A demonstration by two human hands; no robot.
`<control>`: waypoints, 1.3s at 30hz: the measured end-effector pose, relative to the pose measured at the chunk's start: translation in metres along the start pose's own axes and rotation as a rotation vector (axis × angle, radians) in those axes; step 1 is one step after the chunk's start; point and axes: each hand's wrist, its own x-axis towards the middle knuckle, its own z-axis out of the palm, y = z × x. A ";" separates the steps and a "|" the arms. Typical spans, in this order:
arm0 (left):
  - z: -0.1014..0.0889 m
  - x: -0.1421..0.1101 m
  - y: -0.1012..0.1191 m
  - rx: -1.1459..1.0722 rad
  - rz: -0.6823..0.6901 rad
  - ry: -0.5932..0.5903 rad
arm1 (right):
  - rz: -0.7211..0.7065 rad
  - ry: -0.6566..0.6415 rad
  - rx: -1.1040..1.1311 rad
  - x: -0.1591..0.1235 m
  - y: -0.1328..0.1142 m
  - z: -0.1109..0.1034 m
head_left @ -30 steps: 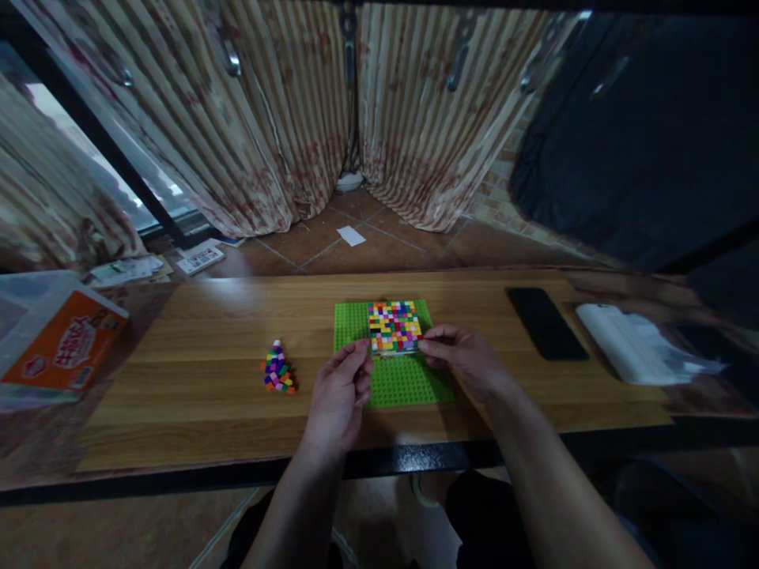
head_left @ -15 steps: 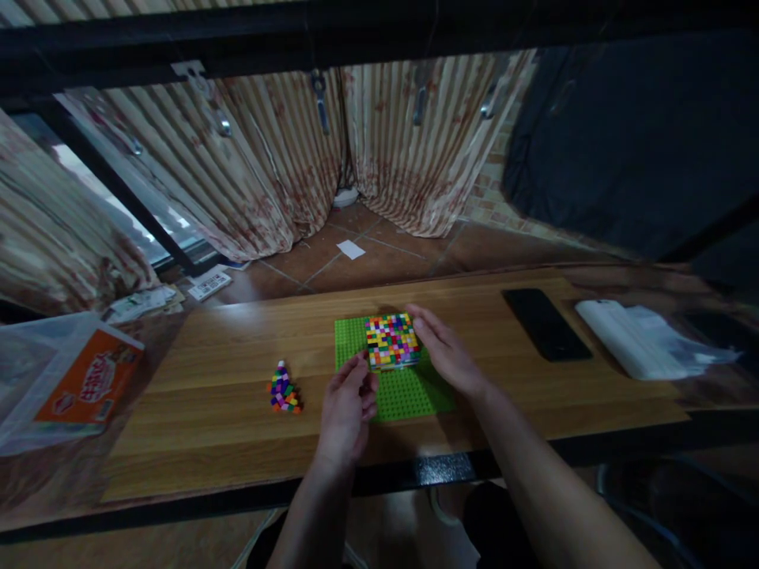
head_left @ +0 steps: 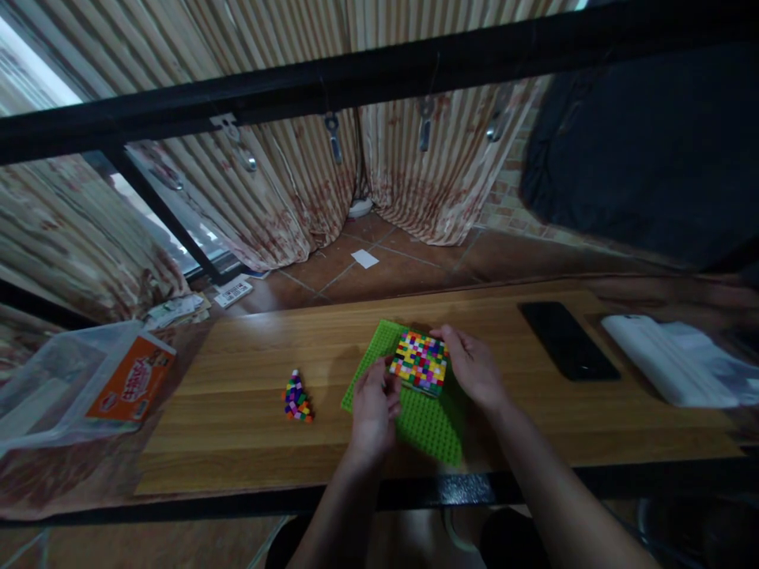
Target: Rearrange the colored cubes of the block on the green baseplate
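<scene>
A flat block of small multicolored toy bricks point(head_left: 420, 359) sits on a green studded baseplate point(head_left: 430, 431), turned at an angle on the table. My left hand point(head_left: 376, 401) has its fingers curled at the block's left corner. On the opposite side, my right hand point(head_left: 473, 367) grips the upper right corner with thumb and fingers. The block is held between the two hands; some fingertips are hidden behind it. Left of the hands, a small pile of loose colored bricks point(head_left: 296, 399) lies on the wood, narrow at its far end.
The wooden table point(head_left: 237, 356) carries a black phone point(head_left: 568, 340) on the right, beside a white packet point(head_left: 652, 356) with clear plastic. At the far left stands a clear plastic box point(head_left: 77, 379) with an orange label. A dark metal bar point(head_left: 379, 75) crosses above, with hooks hanging from it.
The block and the green baseplate have turned clockwise together under both hands. My right hand's fingers have bent from straight to gripping the corner. The camera view has shifted.
</scene>
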 end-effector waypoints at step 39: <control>-0.011 -0.021 0.040 -0.612 0.006 -0.289 | -0.443 -0.132 -0.128 -0.055 -0.067 0.058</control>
